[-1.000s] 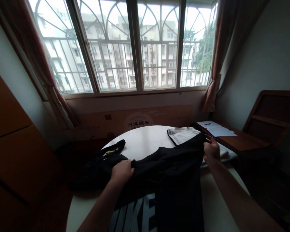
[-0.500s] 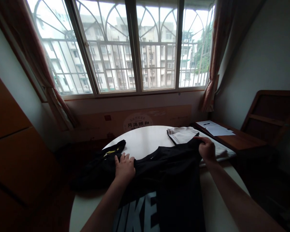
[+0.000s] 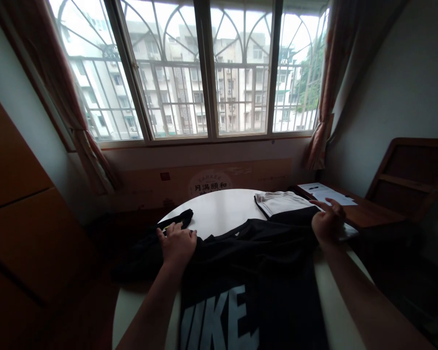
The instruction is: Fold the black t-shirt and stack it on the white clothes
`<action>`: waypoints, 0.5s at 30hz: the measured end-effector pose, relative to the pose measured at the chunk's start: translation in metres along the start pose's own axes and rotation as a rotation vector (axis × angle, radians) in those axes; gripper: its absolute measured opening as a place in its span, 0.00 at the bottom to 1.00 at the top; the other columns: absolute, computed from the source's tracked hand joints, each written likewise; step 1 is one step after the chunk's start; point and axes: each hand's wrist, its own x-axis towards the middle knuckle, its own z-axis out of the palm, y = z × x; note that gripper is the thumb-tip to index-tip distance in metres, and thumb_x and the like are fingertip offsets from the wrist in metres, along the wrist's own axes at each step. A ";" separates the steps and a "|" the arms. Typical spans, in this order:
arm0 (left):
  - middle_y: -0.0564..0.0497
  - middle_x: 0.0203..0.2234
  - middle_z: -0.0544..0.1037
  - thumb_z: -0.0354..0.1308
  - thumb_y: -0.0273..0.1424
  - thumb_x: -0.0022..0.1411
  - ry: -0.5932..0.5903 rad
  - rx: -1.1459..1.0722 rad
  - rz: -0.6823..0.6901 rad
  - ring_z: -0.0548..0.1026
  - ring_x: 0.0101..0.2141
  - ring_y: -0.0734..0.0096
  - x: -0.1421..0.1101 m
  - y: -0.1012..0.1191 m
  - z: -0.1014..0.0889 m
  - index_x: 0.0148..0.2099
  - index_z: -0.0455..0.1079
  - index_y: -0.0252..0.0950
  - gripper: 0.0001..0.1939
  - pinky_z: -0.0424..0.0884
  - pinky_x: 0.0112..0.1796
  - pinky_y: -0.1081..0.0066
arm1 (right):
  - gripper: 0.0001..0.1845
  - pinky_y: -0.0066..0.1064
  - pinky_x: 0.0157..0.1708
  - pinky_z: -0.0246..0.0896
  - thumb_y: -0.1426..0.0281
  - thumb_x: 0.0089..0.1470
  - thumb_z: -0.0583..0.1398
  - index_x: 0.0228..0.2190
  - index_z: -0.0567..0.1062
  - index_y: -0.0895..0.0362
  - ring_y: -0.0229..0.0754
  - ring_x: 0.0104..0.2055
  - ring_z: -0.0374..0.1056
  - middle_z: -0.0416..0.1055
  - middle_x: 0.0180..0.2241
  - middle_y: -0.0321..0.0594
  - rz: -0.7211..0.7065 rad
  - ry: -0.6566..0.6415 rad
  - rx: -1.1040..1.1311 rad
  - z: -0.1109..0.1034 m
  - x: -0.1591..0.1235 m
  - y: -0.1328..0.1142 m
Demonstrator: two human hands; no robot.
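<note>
A black T-shirt point(image 3: 255, 272) with large white letters lies spread on a round white table point(image 3: 219, 209), its collar toward the window. My left hand point(image 3: 177, 243) rests on the shirt's left shoulder, fingers slightly spread and pressing down. My right hand point(image 3: 326, 222) sits at the shirt's right shoulder, fingers extended over the cloth edge. A folded white garment point(image 3: 281, 201) lies just beyond my right hand. A second black garment point(image 3: 149, 253) with a yellow mark is heaped under and left of my left hand.
A brown desk point(image 3: 365, 211) with white papers point(image 3: 324, 193) stands at the right, beside a wooden headboard point(image 3: 416, 175). A printed cardboard panel point(image 3: 211, 182) leans below the barred window point(image 3: 204, 68). A wooden cabinet point(image 3: 18, 218) fills the left side.
Both hands let go of the shirt's shoulders after laying it down, and now rest flat on it. The shirt lies flatter and more spread, with more of its lettering showing.
</note>
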 end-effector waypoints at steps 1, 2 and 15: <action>0.40 0.54 0.78 0.53 0.37 0.68 0.003 -0.024 0.038 0.67 0.60 0.46 0.000 0.001 0.000 0.37 0.81 0.38 0.16 0.45 0.65 0.35 | 0.25 0.53 0.60 0.58 0.80 0.51 0.50 0.39 0.84 0.57 0.56 0.59 0.64 0.70 0.53 0.51 -0.093 0.000 0.017 -0.001 -0.002 -0.010; 0.40 0.52 0.79 0.53 0.36 0.67 -0.005 -0.049 0.086 0.69 0.59 0.48 -0.001 0.003 0.002 0.38 0.81 0.37 0.15 0.45 0.66 0.38 | 0.24 0.53 0.62 0.56 0.80 0.53 0.50 0.41 0.83 0.56 0.56 0.62 0.62 0.69 0.55 0.50 -0.181 -0.030 0.053 -0.001 -0.005 -0.022; 0.42 0.52 0.80 0.53 0.21 0.57 -0.333 -0.153 0.347 0.75 0.55 0.55 -0.006 0.016 0.024 0.61 0.71 0.36 0.29 0.45 0.67 0.44 | 0.33 0.35 0.59 0.62 0.87 0.48 0.54 0.53 0.78 0.56 0.48 0.56 0.71 0.75 0.54 0.48 -0.439 -1.289 0.168 0.049 -0.037 -0.104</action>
